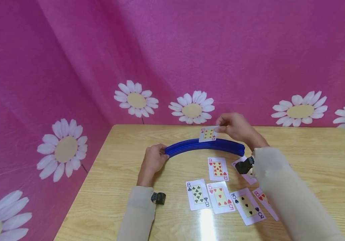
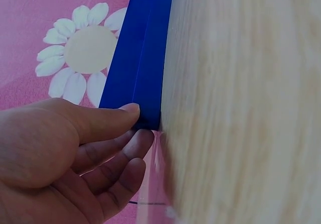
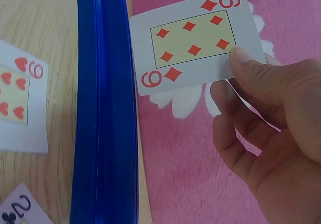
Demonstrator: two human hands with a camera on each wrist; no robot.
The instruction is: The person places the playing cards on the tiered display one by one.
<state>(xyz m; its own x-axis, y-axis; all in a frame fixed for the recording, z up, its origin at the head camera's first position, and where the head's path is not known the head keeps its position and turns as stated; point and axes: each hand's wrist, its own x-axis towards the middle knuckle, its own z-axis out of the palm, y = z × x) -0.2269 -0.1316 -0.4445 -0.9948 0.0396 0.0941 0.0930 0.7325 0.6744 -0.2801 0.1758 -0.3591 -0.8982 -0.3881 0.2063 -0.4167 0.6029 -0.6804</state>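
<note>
A curved blue card holder (image 1: 190,144) with a lengthwise groove lies near the back of the wooden table. My left hand (image 1: 154,159) grips its left end, the thumb (image 2: 118,119) on the blue face and the fingers curled by the end. Just above the middle of the holder, my right hand (image 1: 235,126) pinches a six of diamonds (image 3: 193,38) between thumb and fingers. The card is face toward me, and its lower edge overlaps the holder's back rim in the head view. No cards show in the visible part of the groove.
Face-up on the table (image 1: 100,201) lie a nine of hearts (image 1: 217,169), an eight of clubs (image 1: 198,194), a five of hearts (image 1: 220,197) and a spade card (image 1: 247,206). The right arm partly covers an eight of hearts (image 1: 264,201) and a two of clubs (image 3: 22,211). Behind hangs a pink flowered cloth (image 1: 235,50).
</note>
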